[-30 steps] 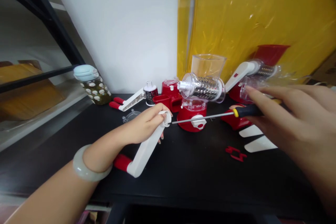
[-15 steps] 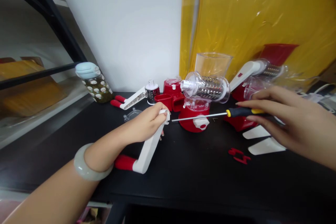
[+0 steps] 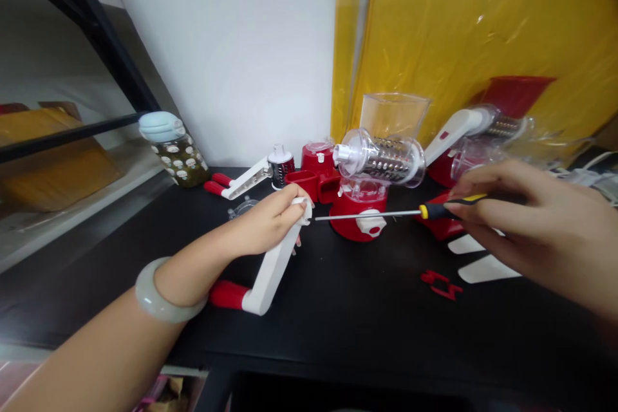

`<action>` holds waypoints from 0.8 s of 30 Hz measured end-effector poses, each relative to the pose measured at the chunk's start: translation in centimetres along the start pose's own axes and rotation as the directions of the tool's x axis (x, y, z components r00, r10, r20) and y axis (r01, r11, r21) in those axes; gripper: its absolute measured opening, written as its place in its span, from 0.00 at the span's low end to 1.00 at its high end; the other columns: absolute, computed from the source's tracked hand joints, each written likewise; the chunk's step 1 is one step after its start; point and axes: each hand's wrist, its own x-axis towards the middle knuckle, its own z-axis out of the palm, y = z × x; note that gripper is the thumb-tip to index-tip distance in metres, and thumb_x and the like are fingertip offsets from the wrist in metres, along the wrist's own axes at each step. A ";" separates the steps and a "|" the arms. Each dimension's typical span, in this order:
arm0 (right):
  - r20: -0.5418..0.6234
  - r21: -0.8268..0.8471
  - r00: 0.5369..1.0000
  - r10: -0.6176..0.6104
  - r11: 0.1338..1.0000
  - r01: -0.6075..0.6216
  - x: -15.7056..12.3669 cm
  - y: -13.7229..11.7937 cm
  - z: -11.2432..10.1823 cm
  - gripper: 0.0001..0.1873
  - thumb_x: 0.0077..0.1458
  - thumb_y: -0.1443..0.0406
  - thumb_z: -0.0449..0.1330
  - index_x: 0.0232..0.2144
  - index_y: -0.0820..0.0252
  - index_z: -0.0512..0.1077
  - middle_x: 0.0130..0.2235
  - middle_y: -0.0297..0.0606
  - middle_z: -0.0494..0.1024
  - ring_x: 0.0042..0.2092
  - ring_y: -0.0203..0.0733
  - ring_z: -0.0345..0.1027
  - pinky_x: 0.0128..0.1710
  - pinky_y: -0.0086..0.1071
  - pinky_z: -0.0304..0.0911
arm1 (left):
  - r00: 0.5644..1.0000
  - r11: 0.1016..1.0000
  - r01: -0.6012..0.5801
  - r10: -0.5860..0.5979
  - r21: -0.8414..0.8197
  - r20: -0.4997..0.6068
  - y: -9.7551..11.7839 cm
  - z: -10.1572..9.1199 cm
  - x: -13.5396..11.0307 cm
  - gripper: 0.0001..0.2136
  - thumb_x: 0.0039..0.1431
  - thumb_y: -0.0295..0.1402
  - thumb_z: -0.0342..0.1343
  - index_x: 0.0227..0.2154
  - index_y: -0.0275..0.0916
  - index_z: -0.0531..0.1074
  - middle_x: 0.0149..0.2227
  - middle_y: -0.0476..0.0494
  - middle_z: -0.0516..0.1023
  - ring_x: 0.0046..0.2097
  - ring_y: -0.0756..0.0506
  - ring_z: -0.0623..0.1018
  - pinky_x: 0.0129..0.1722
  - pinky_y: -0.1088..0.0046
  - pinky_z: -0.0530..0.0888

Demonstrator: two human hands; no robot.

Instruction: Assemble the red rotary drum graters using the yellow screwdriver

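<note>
My left hand [image 3: 270, 222] is closed around the top end of a white crank handle [image 3: 271, 273], whose red grip [image 3: 228, 294] points left near the table's front. In my right hand [image 3: 521, 219] is a screwdriver [image 3: 434, 210] with a black and yellow handle, its shaft lying almost level. The tip reaches close to the crank's upper end; whether it touches cannot be made out. Behind the shaft stands a rotary grater with a red base [image 3: 347, 225], a white knob [image 3: 371, 225] and a clear housing around a metal drum [image 3: 386, 158].
Further back are another crank handle [image 3: 246, 181], a small grater drum [image 3: 280, 167] and red grater parts [image 3: 316, 177]. At right are a second grater [image 3: 449, 135], white flat pieces [image 3: 487, 268] and a red clip-like part [image 3: 441, 285]. A bottle [image 3: 176, 154] stands by the shelf.
My right hand has closed more fully around the screwdriver's handle, and the shaft has come nearer to level. My left hand keeps the crank handle in nearly the same place.
</note>
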 end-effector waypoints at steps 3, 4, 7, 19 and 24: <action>-0.023 -0.167 0.999 0.023 0.986 -0.026 0.0 -0.4 0.1 0.04 0.62 0.65 0.55 0.37 0.56 0.70 0.48 0.41 0.75 0.37 0.44 0.71 0.29 0.34 0.59 | 1.000 1.000 0.000 0.000 -0.018 0.006 0.1 -0.3 0.0 0.11 0.69 0.42 0.42 0.37 0.40 0.63 0.31 0.51 0.69 0.27 0.48 0.78 0.28 0.68 0.76; -0.016 -0.187 0.999 0.029 0.982 -0.031 0.0 -0.5 0.0 0.09 0.63 0.64 0.53 0.42 0.58 0.70 0.49 0.44 0.75 0.40 0.47 0.72 0.31 0.35 0.61 | 1.000 1.000 -0.002 0.003 -0.025 0.007 0.1 -0.4 -0.1 0.11 0.69 0.42 0.42 0.37 0.40 0.63 0.30 0.51 0.69 0.27 0.48 0.78 0.28 0.68 0.76; 0.034 -0.278 0.999 0.028 0.960 -0.018 0.1 -0.5 0.0 0.18 0.65 0.60 0.48 0.50 0.64 0.69 0.48 0.47 0.76 0.43 0.51 0.73 0.34 0.37 0.64 | 1.000 0.998 -0.004 0.005 -0.060 0.024 0.5 -0.5 -0.3 0.12 0.69 0.42 0.41 0.37 0.40 0.62 0.30 0.52 0.69 0.27 0.47 0.78 0.28 0.68 0.76; 0.160 -0.225 0.981 0.108 0.972 -0.071 0.8 -1.4 -0.3 0.21 0.62 0.55 0.49 0.39 0.66 0.73 0.35 0.46 0.70 0.39 0.53 0.66 0.40 0.43 0.64 | 0.999 0.994 -0.048 0.046 0.094 0.026 -0.1 -0.2 -0.1 0.10 0.69 0.39 0.41 0.36 0.41 0.62 0.31 0.50 0.70 0.29 0.47 0.76 0.31 0.67 0.75; 0.185 -0.030 0.977 0.102 0.995 -0.098 0.1 -0.8 0.2 0.18 0.63 0.62 0.47 0.43 0.64 0.74 0.40 0.46 0.71 0.36 0.45 0.66 0.35 0.36 0.64 | 1.000 0.998 -0.014 0.015 0.067 -0.007 -0.3 -0.3 -0.1 0.10 0.69 0.41 0.41 0.36 0.41 0.62 0.30 0.51 0.69 0.28 0.47 0.77 0.30 0.68 0.75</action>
